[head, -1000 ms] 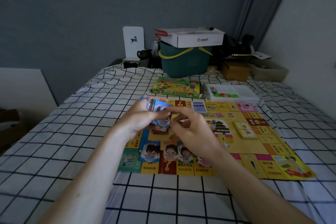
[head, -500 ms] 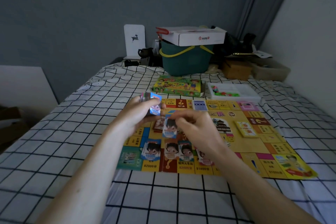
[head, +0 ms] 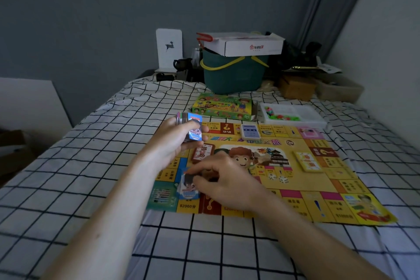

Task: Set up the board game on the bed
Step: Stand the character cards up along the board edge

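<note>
Head view: left hand (head: pixel 172 141) gripping card stack (head: pixel 190 128), right hand (head: pixel 227 185) pinching card (head: pixel 188 186) beside "$2000".

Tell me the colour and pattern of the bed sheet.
White with a black grid of thin lines, in the head view: bed sheet.

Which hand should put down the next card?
Probably the right hand: it is already low over the board, fingers on a card. The left hand is busy holding the stack.

Single head-worn wide-angle view, looking forward and down along bed (head: pixel 68 166) toward far wall (head: pixel 113 7); both forearms near lens, game board (head: pixel 318 188) mid-distance. No second view.
</note>
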